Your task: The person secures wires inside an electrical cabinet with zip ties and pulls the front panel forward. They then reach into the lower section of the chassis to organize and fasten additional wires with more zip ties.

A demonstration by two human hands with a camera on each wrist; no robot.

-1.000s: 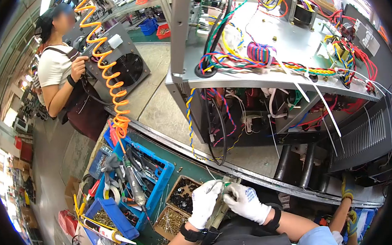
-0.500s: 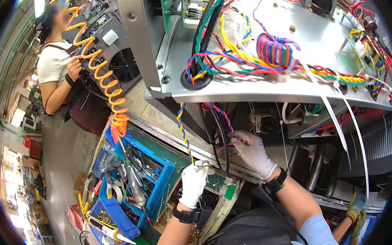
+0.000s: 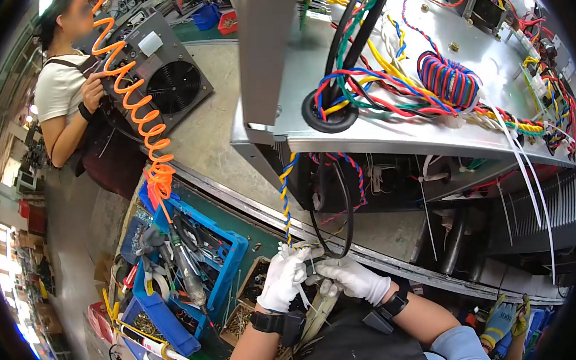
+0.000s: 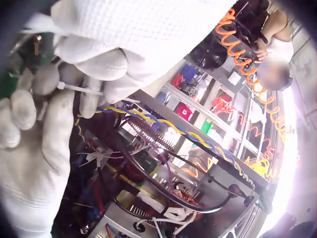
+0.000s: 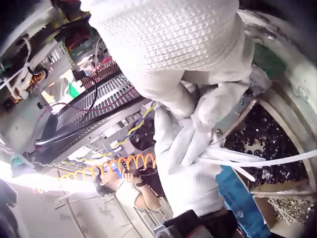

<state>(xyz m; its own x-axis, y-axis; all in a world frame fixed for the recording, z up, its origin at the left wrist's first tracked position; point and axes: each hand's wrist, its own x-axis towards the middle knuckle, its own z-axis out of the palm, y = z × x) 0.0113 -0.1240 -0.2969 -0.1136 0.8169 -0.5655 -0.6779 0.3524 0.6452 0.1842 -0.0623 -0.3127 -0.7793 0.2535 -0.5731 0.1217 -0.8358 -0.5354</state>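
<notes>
White-gloved, my left hand (image 3: 283,280) holds several white cable ties (image 5: 237,157) that stick out between its fingers in the right wrist view. A twisted blue-and-yellow wire (image 3: 285,203) hangs from the metal chassis (image 3: 364,136) down to this hand. My right hand (image 3: 356,280), also gloved, is close beside it, its thumb and fingers curled at one cable tie (image 4: 79,89) whose head shows in the left wrist view. Whether that tie loops the wire is hidden by the fingers. A black cable (image 3: 348,209) loops down just above the right hand.
A blue tool tray (image 3: 230,266) and a blue bin (image 3: 168,319) stand at the left; boxes of screws (image 5: 265,141) are by the left hand. An orange coiled hose (image 3: 140,110) hangs at the left, near a person (image 3: 65,88). Another person's gloved hands (image 3: 501,319) are at lower right.
The right hand went up to the hanging wires under the chassis, then came back down beside the left hand. The left hand moved away from the right and now holds near the blue-and-yellow wire's lower part.
</notes>
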